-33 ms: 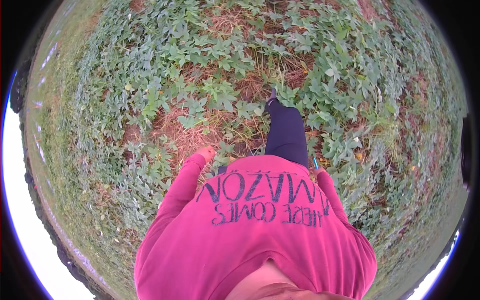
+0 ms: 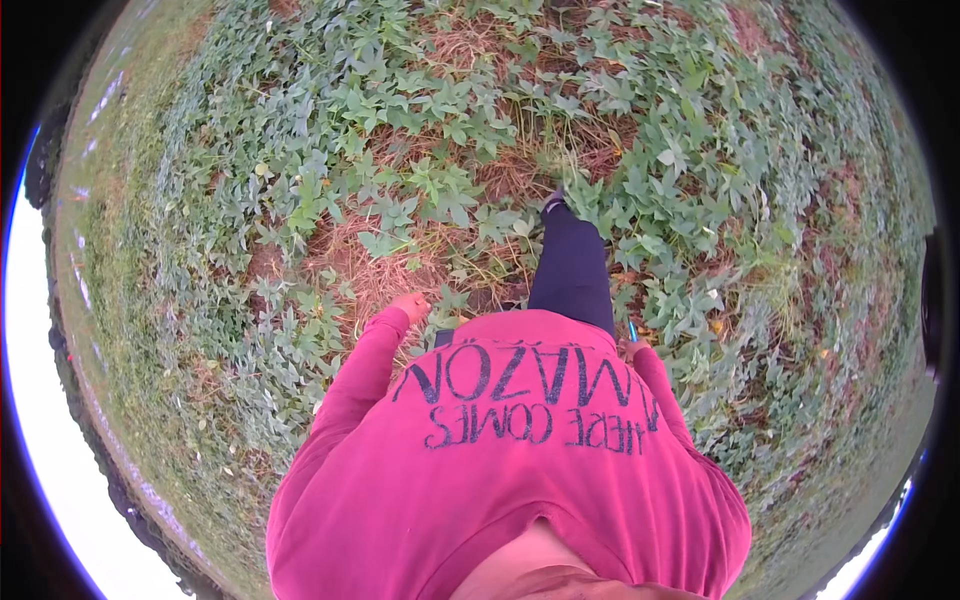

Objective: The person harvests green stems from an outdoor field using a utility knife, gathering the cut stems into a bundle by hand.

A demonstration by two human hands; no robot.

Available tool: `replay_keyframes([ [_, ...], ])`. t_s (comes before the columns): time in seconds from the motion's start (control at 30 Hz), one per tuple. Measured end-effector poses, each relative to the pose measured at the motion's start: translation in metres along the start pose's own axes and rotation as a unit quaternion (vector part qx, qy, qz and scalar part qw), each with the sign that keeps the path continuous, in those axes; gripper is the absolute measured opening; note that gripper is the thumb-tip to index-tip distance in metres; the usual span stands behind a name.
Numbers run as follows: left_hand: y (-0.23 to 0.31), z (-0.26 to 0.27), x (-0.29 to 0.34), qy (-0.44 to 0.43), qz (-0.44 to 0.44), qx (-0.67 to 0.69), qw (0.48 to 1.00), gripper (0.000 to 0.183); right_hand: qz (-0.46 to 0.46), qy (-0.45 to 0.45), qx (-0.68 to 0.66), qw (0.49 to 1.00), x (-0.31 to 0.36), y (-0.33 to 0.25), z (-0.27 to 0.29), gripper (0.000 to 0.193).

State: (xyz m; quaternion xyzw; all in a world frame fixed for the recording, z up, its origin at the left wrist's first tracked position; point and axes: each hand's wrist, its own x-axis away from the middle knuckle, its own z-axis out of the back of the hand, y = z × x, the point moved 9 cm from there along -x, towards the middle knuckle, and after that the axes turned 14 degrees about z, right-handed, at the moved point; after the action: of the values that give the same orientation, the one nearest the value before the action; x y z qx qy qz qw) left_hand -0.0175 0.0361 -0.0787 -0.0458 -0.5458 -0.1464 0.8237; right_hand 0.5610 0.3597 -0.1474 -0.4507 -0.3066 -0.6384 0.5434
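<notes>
My left hand (image 2: 411,305) hangs beside my hip with its fingers curled in. Nothing shows sticking out of it, and it is over dry straw and low green vines. My right hand (image 2: 633,347) is mostly hidden by the sweatshirt and its sleeve. A slim, bright blue pointed thing (image 2: 632,330) juts forward from this hand; I cannot make out its kind. My legs are in dark trousers (image 2: 573,265), one foot stretched ahead among the leaves.
Leafy green vines (image 2: 430,185) spread over the ground on every side. Patches of dry brown straw (image 2: 375,265) lie among them, one just ahead of my left hand. Shorter grass (image 2: 110,260) borders the field at the far left.
My forward foot has shifted slightly to the right and back toward me. Both hands stay nearly where they were, the blue thing still at the right one.
</notes>
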Motion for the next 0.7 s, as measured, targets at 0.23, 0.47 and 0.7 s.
replay_keyframes([
  [0.23,0.119,0.132,-0.028,0.002,0.034,-0.072,0.997,0.035,0.117,0.020,0.033,0.992,-0.103,-0.215,0.176,0.049],
  [0.47,0.401,0.335,-0.002,0.189,-0.125,0.111,0.968,0.023,0.156,0.027,-0.166,0.973,-0.160,-0.405,0.391,0.033],
  [0.7,0.564,0.646,0.123,0.400,-0.308,0.163,0.848,0.026,0.249,0.077,0.030,0.965,-0.212,-0.606,0.481,0.046],
])
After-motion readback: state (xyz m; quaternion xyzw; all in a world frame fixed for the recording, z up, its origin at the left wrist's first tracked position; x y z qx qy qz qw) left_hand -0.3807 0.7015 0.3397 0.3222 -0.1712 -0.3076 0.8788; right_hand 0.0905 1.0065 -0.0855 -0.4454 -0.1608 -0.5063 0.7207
